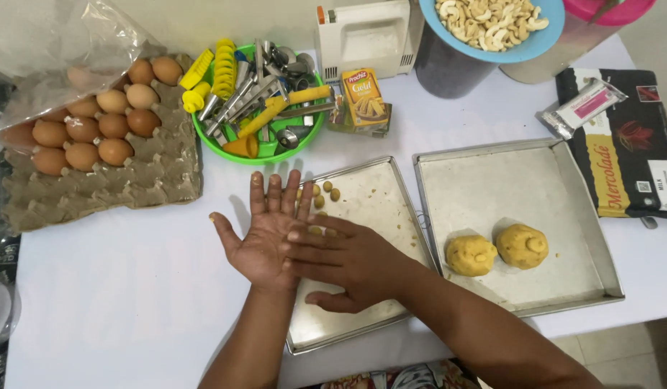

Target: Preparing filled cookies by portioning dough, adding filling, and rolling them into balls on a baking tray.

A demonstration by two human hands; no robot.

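Yellow dough is being rolled between the palms: the left hand (265, 241) lies flat, palm up, fingers spread, and the right hand (348, 259) presses flat across it, so the piece between them is hidden. The grip is two open palms, no fingers curled. Just beyond the fingertips, small balls (325, 193) sit on the near tray (369, 216). Right of the hands, two lumps (497, 250) wait on the far tray (564, 187). My judgement: shaping is under way; the piece then needs setting beside the balls.

A white table (132, 288) bears two metal trays (376, 216), an egg carton (96, 180), and a green bowl (258, 155).
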